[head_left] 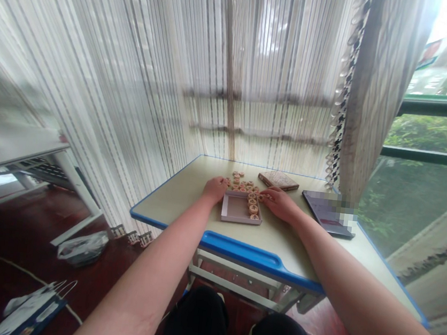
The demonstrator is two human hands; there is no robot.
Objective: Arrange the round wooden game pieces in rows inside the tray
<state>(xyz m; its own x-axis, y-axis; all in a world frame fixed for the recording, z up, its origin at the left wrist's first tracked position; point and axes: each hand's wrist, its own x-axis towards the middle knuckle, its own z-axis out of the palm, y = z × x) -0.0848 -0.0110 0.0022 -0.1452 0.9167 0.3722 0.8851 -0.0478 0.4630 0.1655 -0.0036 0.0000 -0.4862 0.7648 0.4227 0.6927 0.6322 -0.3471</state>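
Observation:
An open shallow box lies on the desk, with several round wooden pieces in a row along its right side. More wooden pieces are scattered just behind the box. My left hand rests at the box's back left corner, next to the loose pieces; its fingers are bent and too small to make out fully. On the right, my right hand reaches over the desk beside the box, its fingertips at a wooden piece near the box's right edge. Whether it grips that piece is unclear.
A patterned flat box lid lies at the back of the desk. A dark flat device is at the right. Striped curtains hang behind. Another table, a plastic bag and a paper bag are at the left.

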